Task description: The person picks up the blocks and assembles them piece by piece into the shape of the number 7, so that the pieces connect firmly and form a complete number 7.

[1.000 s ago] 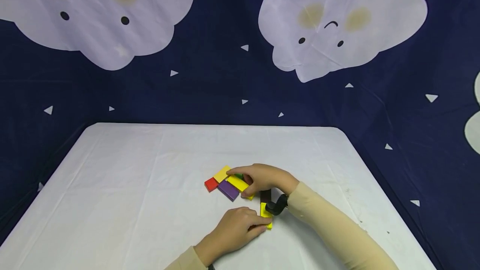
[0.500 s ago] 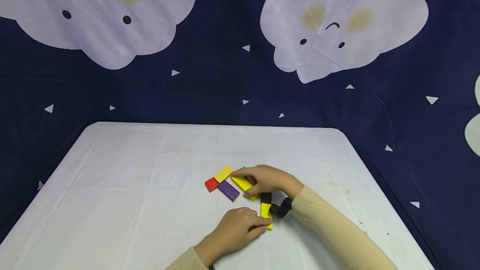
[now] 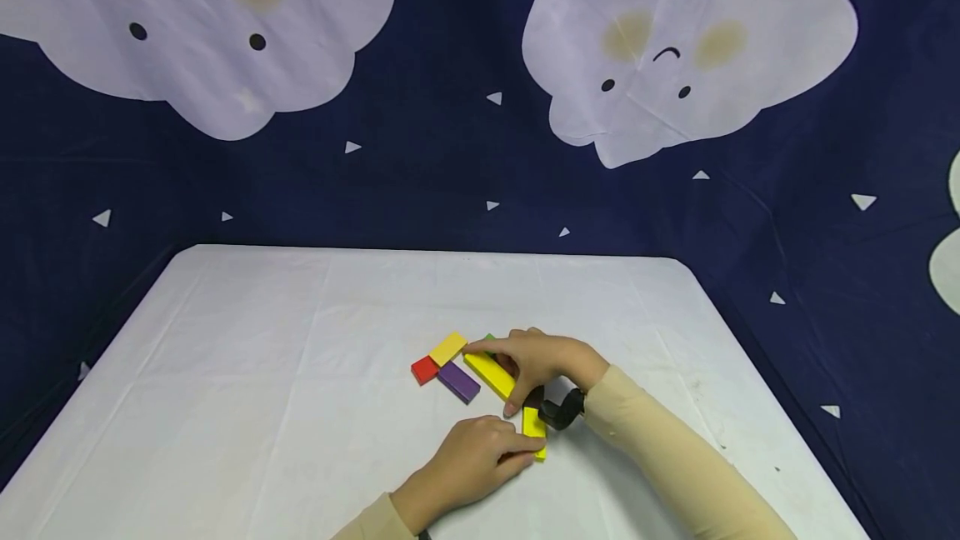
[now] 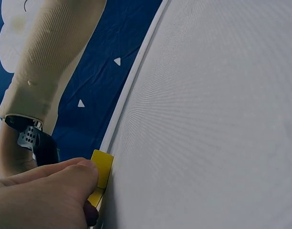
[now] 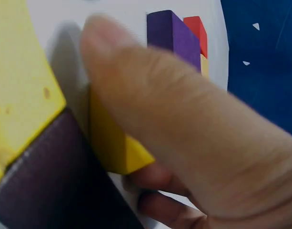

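A person in beige sleeves (image 3: 660, 452) works with both bare hands among small coloured blocks on a white tabletop (image 3: 247, 390), seen from above the person's own arms.

The left hand (image 3: 467, 458), near the front, holds the near yellow block (image 3: 534, 422) in a light grip, forefinger laid across it and thumb beside its closest end. The left wrist view shows fingertips against this block's side. Touching its far end is a dark block (image 3: 534, 398), partly covered by the right hand (image 3: 538, 363) and the black wrist camera (image 3: 561, 411).

The right hand arches over the middle yellow block (image 3: 486, 372), which lies flat and slanted on the tabletop. Its grip is curled round the block, forefinger at the far end and thumb at the near end; whether the thumb tip actually touches cannot be told. A green block (image 3: 491, 340) peeks out behind the fingers.

To the left of the right hand, a far yellow block (image 3: 448, 349) has a red block (image 3: 424, 370) at its left end and a purple block (image 3: 458, 382) along its nearer side.

Behind the tabletop hangs a dark blue cloth (image 3: 442, 157) printed with white clouds (image 3: 682, 119) and little white triangles (image 3: 701, 176).
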A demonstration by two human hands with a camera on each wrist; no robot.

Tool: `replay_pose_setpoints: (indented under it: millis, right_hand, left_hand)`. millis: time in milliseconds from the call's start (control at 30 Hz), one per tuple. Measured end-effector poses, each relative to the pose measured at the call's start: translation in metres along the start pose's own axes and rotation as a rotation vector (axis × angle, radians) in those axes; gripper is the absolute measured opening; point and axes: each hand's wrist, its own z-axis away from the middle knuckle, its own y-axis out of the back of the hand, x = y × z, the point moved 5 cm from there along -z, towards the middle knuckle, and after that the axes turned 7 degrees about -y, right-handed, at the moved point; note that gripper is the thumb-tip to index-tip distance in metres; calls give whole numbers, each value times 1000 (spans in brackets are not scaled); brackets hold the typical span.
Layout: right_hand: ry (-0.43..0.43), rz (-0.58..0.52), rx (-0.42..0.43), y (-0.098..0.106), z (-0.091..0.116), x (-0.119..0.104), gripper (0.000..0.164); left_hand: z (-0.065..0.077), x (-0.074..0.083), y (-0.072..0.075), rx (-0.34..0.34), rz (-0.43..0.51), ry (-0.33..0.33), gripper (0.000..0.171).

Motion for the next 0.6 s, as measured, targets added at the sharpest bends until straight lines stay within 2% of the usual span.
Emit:
replay_pose_setpoints:
  millis: [167, 600]
  right_hand:
    - [-36, -9, 10, -3, -1, 1, 103]
    - [10, -6, 64, -2, 0, -2, 93]
  left_hand:
    - [0, 1, 1, -9, 13, 12, 23]
    - [0, 2, 2, -2, -1, 13, 22]
